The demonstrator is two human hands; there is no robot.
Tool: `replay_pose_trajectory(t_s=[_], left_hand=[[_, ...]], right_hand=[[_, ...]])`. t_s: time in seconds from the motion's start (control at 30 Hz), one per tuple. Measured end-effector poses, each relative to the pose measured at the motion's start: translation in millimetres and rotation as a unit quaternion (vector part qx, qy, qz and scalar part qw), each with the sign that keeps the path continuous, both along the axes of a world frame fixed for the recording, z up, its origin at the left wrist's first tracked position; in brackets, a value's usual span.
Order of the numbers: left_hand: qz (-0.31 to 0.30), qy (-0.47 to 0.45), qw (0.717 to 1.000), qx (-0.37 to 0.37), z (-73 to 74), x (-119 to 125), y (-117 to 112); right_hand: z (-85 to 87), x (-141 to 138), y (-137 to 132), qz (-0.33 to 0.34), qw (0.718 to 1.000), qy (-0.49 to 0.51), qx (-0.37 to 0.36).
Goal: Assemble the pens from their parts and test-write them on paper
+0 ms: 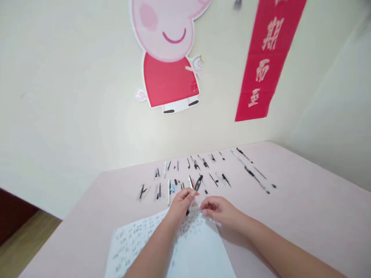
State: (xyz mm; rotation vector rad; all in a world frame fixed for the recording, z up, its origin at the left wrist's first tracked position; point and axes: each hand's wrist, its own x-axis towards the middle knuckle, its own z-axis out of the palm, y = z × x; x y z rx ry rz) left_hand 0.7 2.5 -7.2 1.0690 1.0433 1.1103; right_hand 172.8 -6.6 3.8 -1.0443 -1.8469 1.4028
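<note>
- Paper sheet (203, 256) nearest the camera, on the pink table (304, 216). Dark handwriting-like marks cover its left part and the top near the hands; too blurred to read. Lower right of it is bare white.
- Both forearms come in over the bottom edge, left one crossing the paper.
- Left hand (180, 202): fingers pinched on a dark pen (198, 182), above the paper's top edge. Pen is tilted, upper end leaning right and away from the camera, other dark end showing below the fingers.
- Right hand (218, 209): just right of the left one, not touching it, near the paper's right edge. Fingers curled, narrow gap; can't tell if anything's in them.
- Beyond the hands: pen parts (160, 190) in two rough rows of small groups, mostly black, blurred. Light blue piece (173, 188) and a pale tube (169, 195) sit in the front row.
- Right of the rows: long slim pens (256, 179), lying diagonally.
- Wall behind: pig cutout (171, 81) in red dress, red banner (265, 65) with pale characters to its right.
</note>
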Motion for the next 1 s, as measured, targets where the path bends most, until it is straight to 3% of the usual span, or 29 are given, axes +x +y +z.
replay_pose_trajectory(t_s=[0.2, 0.37, 0.57, 0.77, 1.0], left_hand=[[-0.02, -0.101, 0.995, -0.014, -0.4, 2.8, -1.5], [-0.001, -0.133, 0.991, -0.032, 0.6, 3.3, -2.1], [0.033, -0.151, 0.988, -0.029, -3.0, 3.5, 0.5], [0.026, -0.119, 0.992, -0.014, -5.7, 3.3, -0.4], [-0.04, -0.04, 0.998, 0.034, -11.2, 5.1, -0.2]], right_hand=[[-10.1, -5.1, -1.7, 0.011, 1.0, 0.012, 0.0], [-16.3, -3.5, 3.5, -0.053, 0.998, 0.02, 0.001], [-18.0, 2.1, 8.3, -0.119, 0.989, -0.042, 0.082], [-13.4, 5.1, 8.8, -0.134, 0.976, -0.094, 0.141], [-12.8, 18.8, 24.5, -0.167, 0.978, -0.056, 0.114]])
